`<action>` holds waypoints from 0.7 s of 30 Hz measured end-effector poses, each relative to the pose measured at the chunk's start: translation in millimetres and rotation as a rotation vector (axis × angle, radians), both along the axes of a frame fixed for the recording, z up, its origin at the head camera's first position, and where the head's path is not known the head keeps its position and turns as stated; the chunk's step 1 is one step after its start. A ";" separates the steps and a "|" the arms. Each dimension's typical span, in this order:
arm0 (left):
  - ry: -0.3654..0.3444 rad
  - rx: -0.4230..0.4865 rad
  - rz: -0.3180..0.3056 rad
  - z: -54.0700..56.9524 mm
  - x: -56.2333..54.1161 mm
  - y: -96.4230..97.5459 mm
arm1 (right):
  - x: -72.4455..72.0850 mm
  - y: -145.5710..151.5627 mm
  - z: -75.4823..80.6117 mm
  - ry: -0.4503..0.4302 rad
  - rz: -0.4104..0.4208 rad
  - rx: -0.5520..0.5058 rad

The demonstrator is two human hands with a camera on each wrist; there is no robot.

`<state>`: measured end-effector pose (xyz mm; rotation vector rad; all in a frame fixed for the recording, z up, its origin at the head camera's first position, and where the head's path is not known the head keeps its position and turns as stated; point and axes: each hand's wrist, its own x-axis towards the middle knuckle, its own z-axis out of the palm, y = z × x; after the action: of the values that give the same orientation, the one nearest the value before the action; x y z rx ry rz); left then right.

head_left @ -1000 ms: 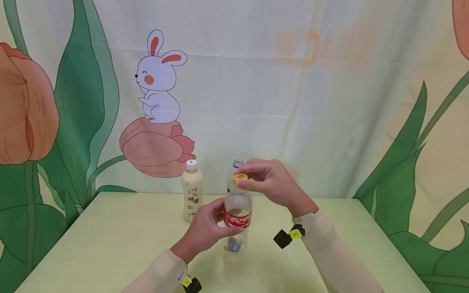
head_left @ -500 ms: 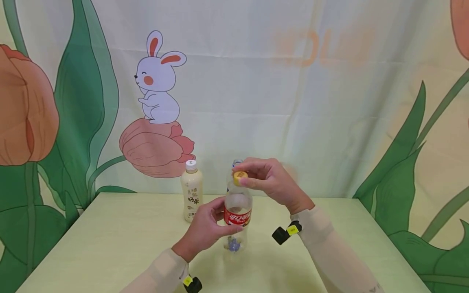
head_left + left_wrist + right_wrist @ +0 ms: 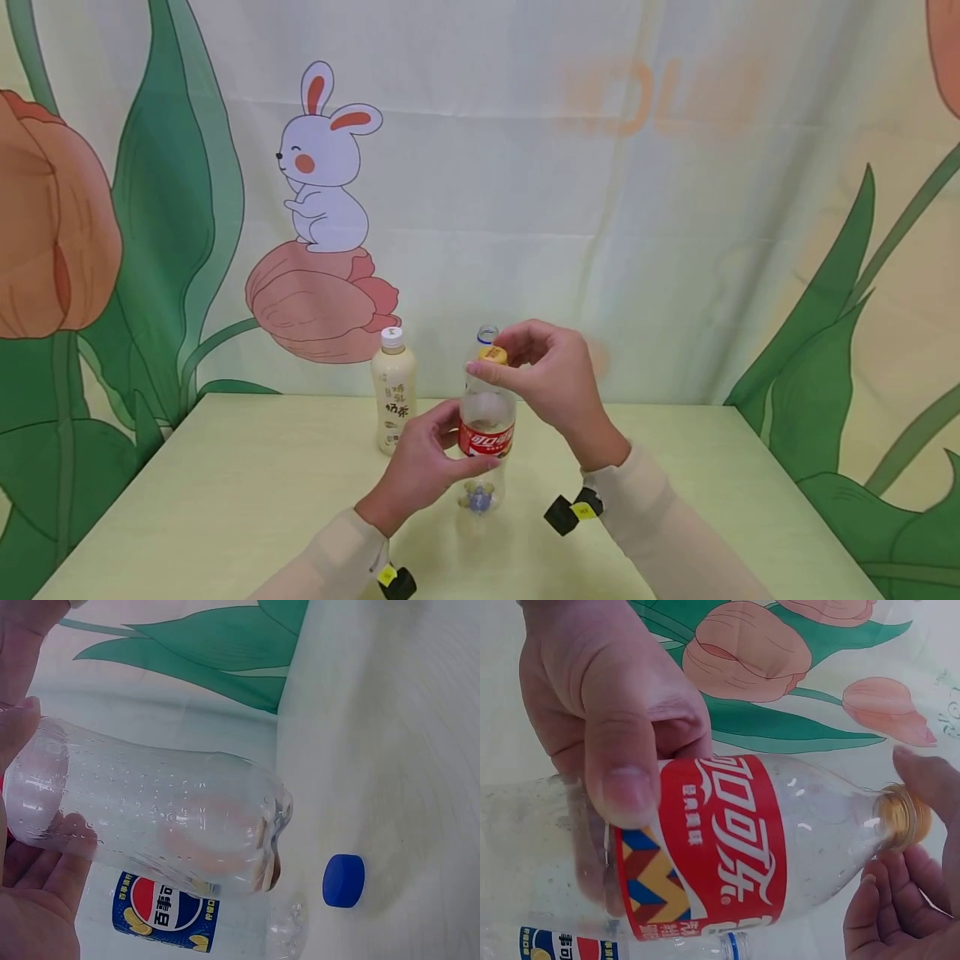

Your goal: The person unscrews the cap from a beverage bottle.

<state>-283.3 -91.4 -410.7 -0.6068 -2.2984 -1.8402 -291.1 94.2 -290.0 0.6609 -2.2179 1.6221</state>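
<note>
My left hand (image 3: 423, 467) grips a clear cola bottle (image 3: 487, 408) around its red label (image 3: 727, 840), holding it upright. On the bottle's neck sits a yellow cap (image 3: 906, 817). My right hand (image 3: 551, 375) pinches this cap, thumb across its near side and fingers behind. From the right wrist camera, the thumb (image 3: 922, 776) shows on one side of the cap and curled fingers on the other. Water drops cling inside the bottle, seen in the left wrist view. Its lower label is partly covered by my left thumb.
Right behind the cola bottle stands an uncapped clear bottle (image 3: 487, 335) with a blue Pepsi label (image 3: 166, 911). A milk tea bottle (image 3: 393, 396) with a white cap stands to the left. A blue cap (image 3: 344, 880) lies on the pale table (image 3: 247, 492).
My right wrist has turned and shifted down and left, and the thumb has slid left across the yellow cap. My left hand and the cola bottle stay nearly in place.
</note>
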 end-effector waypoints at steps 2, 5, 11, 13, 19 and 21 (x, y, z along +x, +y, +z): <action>-0.001 -0.001 -0.002 -0.1 -0.1 0.1 | 1.0 -0.5 0.0 0.014 -0.006 0.008; -0.004 0.004 -0.007 -0.5 -0.1 -0.2 | 0.5 -0.1 0.0 0.039 -0.012 0.035; -0.002 0.001 -0.012 -0.8 0.6 -2.4 | -2.2 3.7 2.6 0.127 0.037 0.133; 0.002 0.003 -0.019 -0.4 0.6 -3.0 | -3.1 5.9 4.4 0.145 0.075 0.162; 0.004 0.006 -0.043 0.7 -0.2 -2.9 | -9.7 14.0 9.5 0.146 0.234 0.181; 0.009 0.003 -0.050 1.1 0.2 -2.6 | -13.3 16.4 10.0 0.144 0.295 0.168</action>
<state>-283.0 -94.0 -409.6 -0.6770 -2.2949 -1.8589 -304.4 110.6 -280.0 1.1605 -2.2490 1.4685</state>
